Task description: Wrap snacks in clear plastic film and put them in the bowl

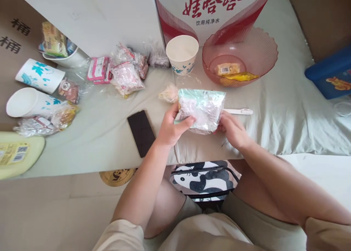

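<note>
A clear plastic food packet point(204, 106) with a pale green top band is held up over the cloth in front of me. My left hand point(174, 126) grips its left side, thumb across the front. At the packet's right edge, my right hand point(233, 128) has its fingers curled closed on it; the fingertips are partly hidden. A small bit of red shows beside those fingers. Behind the packet lies a white flat handle-like strip point(238, 111), partly covered by it. A small pale yellow wrapped item point(168, 93) rests just beyond my left hand.
A phone point(141, 133) lies left of my hands. Beyond them stand a paper cup point(182, 55) and a pink ribbed bowl point(265, 50) with wrapped snacks. Wrapped packets point(127, 75) and tipped paper cups point(38, 75) sit leftward. A large carton point(208, 6) borders the back.
</note>
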Action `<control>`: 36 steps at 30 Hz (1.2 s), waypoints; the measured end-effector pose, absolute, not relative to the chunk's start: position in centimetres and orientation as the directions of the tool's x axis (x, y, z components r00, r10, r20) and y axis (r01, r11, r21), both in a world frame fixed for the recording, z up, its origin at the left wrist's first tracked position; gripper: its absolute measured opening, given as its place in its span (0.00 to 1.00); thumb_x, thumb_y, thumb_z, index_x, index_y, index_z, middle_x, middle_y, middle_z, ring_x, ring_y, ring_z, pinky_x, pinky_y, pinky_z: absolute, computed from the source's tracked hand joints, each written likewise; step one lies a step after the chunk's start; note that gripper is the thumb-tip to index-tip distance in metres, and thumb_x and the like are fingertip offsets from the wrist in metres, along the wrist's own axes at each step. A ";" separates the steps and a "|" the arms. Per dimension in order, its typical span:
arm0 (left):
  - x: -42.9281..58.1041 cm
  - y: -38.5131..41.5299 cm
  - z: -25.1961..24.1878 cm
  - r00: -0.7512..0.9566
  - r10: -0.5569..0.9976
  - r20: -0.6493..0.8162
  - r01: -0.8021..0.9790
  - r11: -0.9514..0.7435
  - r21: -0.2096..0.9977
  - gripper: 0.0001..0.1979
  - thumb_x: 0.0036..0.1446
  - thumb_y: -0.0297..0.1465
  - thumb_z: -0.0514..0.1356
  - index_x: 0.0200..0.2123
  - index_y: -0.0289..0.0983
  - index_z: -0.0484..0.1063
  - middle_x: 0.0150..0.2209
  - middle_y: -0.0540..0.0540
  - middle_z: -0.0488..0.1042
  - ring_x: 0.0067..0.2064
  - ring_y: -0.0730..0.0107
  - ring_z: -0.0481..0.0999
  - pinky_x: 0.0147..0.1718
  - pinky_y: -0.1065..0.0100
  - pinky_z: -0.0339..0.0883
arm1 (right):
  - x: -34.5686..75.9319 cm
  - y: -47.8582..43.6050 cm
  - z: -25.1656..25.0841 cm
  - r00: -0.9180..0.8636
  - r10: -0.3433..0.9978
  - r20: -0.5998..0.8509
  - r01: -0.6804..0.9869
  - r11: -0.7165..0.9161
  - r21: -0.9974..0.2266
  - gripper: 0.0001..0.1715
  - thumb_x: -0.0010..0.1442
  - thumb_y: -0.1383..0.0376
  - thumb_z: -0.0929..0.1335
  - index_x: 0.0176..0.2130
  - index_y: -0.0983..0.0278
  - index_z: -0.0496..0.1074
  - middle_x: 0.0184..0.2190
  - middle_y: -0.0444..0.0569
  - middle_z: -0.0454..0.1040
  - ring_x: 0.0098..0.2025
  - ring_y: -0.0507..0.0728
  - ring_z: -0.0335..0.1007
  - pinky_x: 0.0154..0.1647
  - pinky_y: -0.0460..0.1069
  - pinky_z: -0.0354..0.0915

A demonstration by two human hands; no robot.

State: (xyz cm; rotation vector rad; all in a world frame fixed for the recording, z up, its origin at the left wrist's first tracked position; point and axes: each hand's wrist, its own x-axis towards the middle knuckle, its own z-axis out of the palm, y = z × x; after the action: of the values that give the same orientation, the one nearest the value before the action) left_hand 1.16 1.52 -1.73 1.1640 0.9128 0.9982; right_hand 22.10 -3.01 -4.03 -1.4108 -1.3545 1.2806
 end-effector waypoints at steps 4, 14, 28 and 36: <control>-0.7 2.1 -0.6 0.196 0.980 -0.028 -0.314 0.090 0.945 0.26 0.44 0.49 0.74 0.44 0.45 0.75 0.37 0.48 0.79 0.44 0.59 0.80 0.42 0.60 0.75 | 19.7 -2.1 -2.9 -0.155 0.987 -0.034 0.641 0.074 -0.764 0.14 0.65 0.57 0.64 0.32 0.61 0.71 0.34 0.53 0.75 0.33 0.59 0.73 0.37 0.54 0.66; -4.1 1.9 1.4 0.028 1.000 -0.008 -0.364 0.018 0.931 0.23 0.47 0.48 0.69 0.46 0.46 0.75 0.40 0.45 0.82 0.56 0.52 0.78 0.49 0.57 0.77 | 13.5 1.2 -2.4 -0.228 0.972 -0.050 0.917 0.197 -0.348 0.30 0.70 0.53 0.61 0.66 0.59 0.68 0.71 0.60 0.63 0.51 0.71 0.75 0.43 0.59 0.68; -2.1 1.8 -0.5 0.427 0.889 -0.164 -0.057 0.207 0.977 0.28 0.43 0.41 0.77 0.47 0.39 0.79 0.43 0.44 0.81 0.41 0.63 0.79 0.40 0.67 0.73 | 21.8 -2.4 -2.6 -0.025 0.993 -0.114 0.060 -0.113 -0.992 0.26 0.67 0.43 0.63 0.52 0.58 0.70 0.49 0.52 0.79 0.49 0.59 0.78 0.50 0.55 0.73; 2.3 1.5 -1.7 0.551 0.805 -0.221 0.210 0.123 0.970 0.29 0.52 0.42 0.71 0.55 0.37 0.75 0.50 0.41 0.80 0.45 0.60 0.80 0.44 0.64 0.74 | 22.6 -3.4 -1.2 -0.064 0.985 -0.162 0.212 -0.145 -0.966 0.34 0.66 0.40 0.63 0.60 0.58 0.66 0.34 0.45 0.70 0.37 0.57 0.70 0.40 0.53 0.70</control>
State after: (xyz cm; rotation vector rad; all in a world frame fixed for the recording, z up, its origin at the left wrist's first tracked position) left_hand 2.29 1.47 -1.67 1.4177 0.9406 0.5444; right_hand 22.63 -3.42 -1.25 -1.4416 -1.3474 1.2806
